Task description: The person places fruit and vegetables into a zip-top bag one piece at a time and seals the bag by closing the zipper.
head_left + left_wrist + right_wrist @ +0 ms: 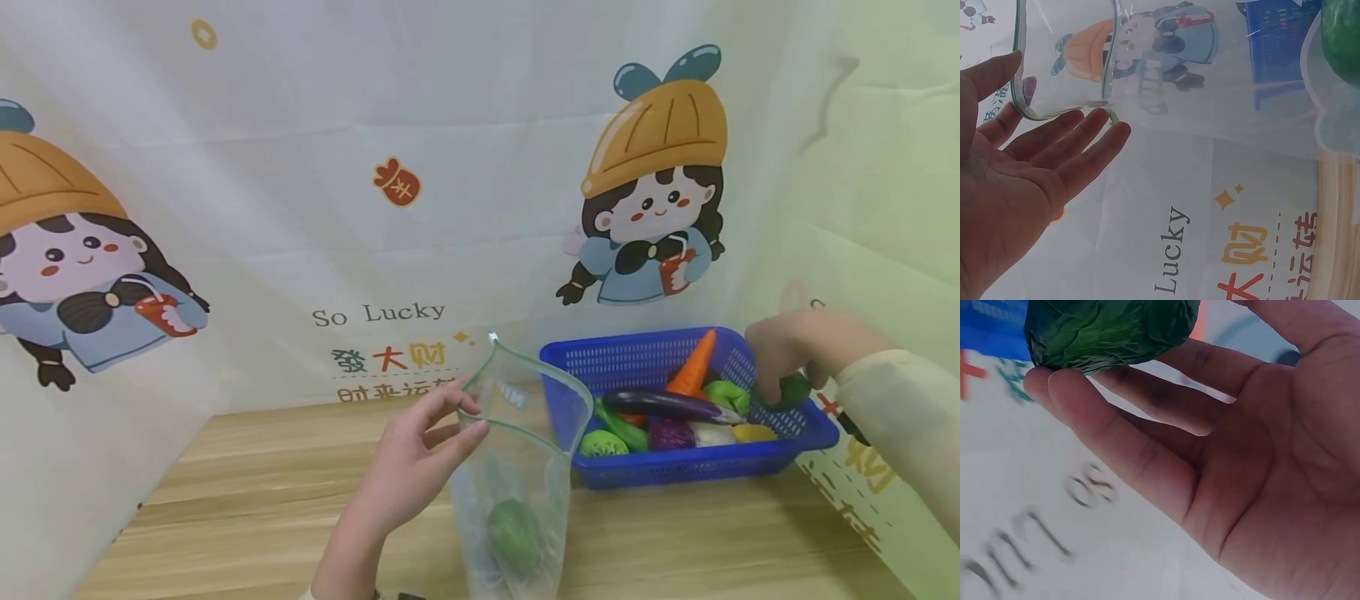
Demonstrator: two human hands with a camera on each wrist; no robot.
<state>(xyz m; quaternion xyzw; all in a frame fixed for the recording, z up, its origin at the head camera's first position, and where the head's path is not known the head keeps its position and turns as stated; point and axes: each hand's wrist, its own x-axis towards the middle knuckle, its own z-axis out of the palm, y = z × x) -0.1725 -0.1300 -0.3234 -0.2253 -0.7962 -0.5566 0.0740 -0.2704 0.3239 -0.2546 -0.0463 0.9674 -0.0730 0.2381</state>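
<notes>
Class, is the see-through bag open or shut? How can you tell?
Open: in the head view, the see-through bag's green rim gapes, its edges standing apart, while the left hand holds it.

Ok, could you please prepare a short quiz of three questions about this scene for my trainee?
1. Which thing lies inside the clear bag?
A) carrot
B) rounded green item
C) eggplant

2. True or false: the left hand holds the bag near its opening.

3. Fill in the colour: the right hand holds a dark green item at one end of the ____ basket.

Key: 1. B; 2. true; 3. blue.
</notes>
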